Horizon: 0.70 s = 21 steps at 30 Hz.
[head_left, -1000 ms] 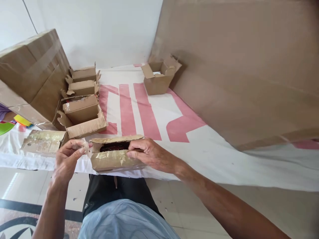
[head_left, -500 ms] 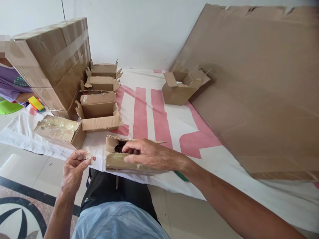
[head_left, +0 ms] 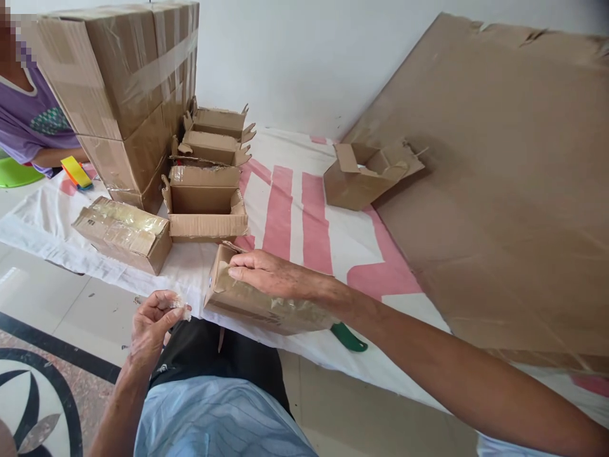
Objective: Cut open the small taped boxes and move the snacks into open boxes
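My left hand [head_left: 155,324] is closed in a pinch on a crumpled bit of clear tape [head_left: 183,309], held out beside the table's front edge. In front of me a small cardboard box [head_left: 257,308] lies on the cloth, turned slightly askew, with brown tape along its side. My right hand [head_left: 266,273] reaches across its top, thumb and fingers closed on the flap near the left end. The palm and forearm hide most of the box's opening. By its right end, partly under my forearm, a green handle [head_left: 349,336] sticks out.
To the left lie a taped box [head_left: 121,235] and several open boxes [head_left: 209,222], before a tall stack of cartons [head_left: 128,82]. A tape roll [head_left: 76,172] sits near a person in purple [head_left: 47,120]. Another open box [head_left: 354,187] adjoins a large cardboard sheet [head_left: 499,190].
My right hand has come out of the box's opening and now grips its flap. The box has turned, and more of the green handle shows. My left hand keeps the tape bit; the view has shifted.
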Available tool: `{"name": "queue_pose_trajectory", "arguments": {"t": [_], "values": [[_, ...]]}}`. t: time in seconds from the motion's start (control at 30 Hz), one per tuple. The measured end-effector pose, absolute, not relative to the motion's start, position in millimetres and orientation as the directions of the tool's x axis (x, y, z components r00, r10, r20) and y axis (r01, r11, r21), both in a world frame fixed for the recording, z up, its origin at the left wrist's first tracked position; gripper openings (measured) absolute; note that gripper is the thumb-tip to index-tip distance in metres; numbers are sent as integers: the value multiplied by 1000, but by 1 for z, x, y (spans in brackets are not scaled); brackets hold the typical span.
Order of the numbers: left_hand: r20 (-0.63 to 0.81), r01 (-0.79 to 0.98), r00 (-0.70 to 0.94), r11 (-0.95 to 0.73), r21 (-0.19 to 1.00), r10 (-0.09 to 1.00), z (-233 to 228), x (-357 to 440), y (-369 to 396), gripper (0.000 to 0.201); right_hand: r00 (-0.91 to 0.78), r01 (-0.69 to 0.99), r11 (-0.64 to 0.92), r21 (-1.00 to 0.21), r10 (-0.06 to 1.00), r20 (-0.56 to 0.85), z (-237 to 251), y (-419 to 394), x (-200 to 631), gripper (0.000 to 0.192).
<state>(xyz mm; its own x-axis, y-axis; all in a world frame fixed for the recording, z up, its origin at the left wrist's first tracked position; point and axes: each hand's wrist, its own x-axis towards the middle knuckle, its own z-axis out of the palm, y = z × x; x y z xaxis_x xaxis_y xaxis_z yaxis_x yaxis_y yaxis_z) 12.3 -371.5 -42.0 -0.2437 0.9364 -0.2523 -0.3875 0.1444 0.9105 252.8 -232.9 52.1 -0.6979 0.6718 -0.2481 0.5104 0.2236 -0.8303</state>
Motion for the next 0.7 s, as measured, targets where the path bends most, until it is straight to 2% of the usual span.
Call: {"name": "queue_pose_trajectory", "arguments": {"t": [0.2, 0.43, 0.5, 0.6, 0.7], "values": [[-242, -449, -185, 137, 883, 953, -40, 28, -366, 43, -626, 504, 148, -851, 741, -242, 41, -224, 257, 47], [-175, -451, -174, 80, 889, 969, -17, 51, -351, 45, -560, 448, 87, -890, 804, -203, 28, -221, 258, 24], [-146, -441, -163, 61, 895, 976, -13, 55, -346, 45, -553, 412, 141, -900, 824, -124, 28, -225, 256, 23], [-101, -396, -163, 29, 918, 981, -9, 60, -341, 43, -529, 353, 319, -880, 843, 93, 36, -235, 254, 20], [-33, -317, -180, -26, 948, 983, -6, 65, -338, 38, -534, 268, 493, -828, 791, 298, 48, -247, 254, 15]]}}
